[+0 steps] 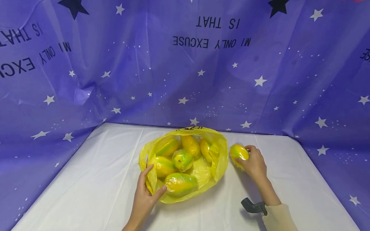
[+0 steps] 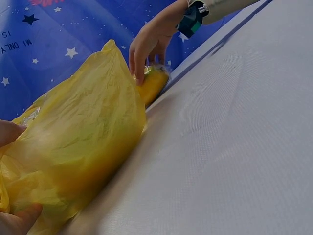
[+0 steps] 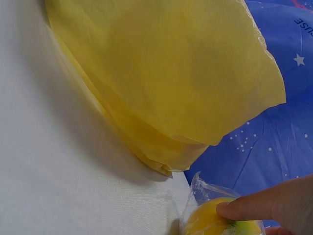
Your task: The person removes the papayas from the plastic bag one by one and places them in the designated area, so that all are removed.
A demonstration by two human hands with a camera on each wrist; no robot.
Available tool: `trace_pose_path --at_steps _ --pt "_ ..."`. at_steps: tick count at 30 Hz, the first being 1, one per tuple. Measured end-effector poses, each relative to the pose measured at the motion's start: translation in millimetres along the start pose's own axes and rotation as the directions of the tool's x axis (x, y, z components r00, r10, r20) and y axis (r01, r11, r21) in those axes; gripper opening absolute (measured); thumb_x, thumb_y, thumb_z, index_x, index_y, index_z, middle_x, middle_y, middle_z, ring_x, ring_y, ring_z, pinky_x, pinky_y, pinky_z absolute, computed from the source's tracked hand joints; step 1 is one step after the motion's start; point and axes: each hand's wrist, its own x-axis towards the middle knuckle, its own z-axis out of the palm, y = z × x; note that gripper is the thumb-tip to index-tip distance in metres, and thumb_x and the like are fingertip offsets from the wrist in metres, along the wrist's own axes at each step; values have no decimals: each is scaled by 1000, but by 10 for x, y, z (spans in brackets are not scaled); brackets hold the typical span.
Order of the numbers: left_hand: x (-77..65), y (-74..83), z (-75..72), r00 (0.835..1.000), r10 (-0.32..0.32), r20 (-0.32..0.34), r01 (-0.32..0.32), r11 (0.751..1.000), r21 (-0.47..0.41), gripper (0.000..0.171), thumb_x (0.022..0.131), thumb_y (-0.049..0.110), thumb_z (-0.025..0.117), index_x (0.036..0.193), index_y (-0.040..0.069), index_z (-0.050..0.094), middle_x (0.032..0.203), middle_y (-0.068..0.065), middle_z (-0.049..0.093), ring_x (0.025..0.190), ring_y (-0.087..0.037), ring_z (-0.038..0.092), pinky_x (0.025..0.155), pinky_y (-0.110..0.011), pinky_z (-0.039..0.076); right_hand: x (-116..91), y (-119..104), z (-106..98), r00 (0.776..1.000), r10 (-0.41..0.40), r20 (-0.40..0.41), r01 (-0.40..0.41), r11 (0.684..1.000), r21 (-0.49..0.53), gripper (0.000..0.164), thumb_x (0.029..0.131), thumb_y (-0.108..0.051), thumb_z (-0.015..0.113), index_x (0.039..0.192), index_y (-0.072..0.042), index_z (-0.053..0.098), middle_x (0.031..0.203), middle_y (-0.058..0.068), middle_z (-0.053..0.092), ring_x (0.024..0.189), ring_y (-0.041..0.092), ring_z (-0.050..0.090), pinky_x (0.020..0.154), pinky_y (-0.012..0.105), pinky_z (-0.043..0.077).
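Observation:
A yellow plastic bag (image 1: 222, 162) stands with its mouth wide and several yellow-green papayas inside, such as the wrapped papaya (image 1: 181, 184) nearest the front. My left hand (image 1: 143, 194) holds the bag's near left rim, thumb and fingers spread along the edge. To the right of the bag, my right hand (image 1: 257, 166) grips another papaya (image 1: 239, 152) in clear wrap, down at the white tabletop. In the right wrist view the thumb lies on that papaya (image 3: 205, 218). The bag's side (image 2: 93, 117) hides most of its contents in the left wrist view.
A white cloth (image 1: 108, 174) covers the table. Purple sheeting (image 1: 162, 76) with stars and printed words hangs behind and at both sides. A dark strap-like device (image 1: 253, 206) sits at the right wrist, beside a beige sleeve (image 1: 281, 223).

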Motion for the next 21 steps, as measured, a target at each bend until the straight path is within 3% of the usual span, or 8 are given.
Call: trace_pose_path --at_steps 10,21 --pt "-4 6 0 1000 -11 -13 12 998 55 83 79 11 80 147 19 33 151 -4 26 139 -19 24 106 -11 24 -12 -1 27 1000 -4 -6 4 1000 -6 66 78 -22 79 128 8 46 118 30 51 108 45 49 87 58 44" --pt "-5 -7 2 1000 0 -16 1 998 68 82 79 11 81 146 16 33 151 -6 27 140 -22 23 106 -10 23 -10 -33 26 1000 9 8 -9 1000 -1 85 76 -24 81 139 9 35 125 35 46 115 52 41 91 63 40"
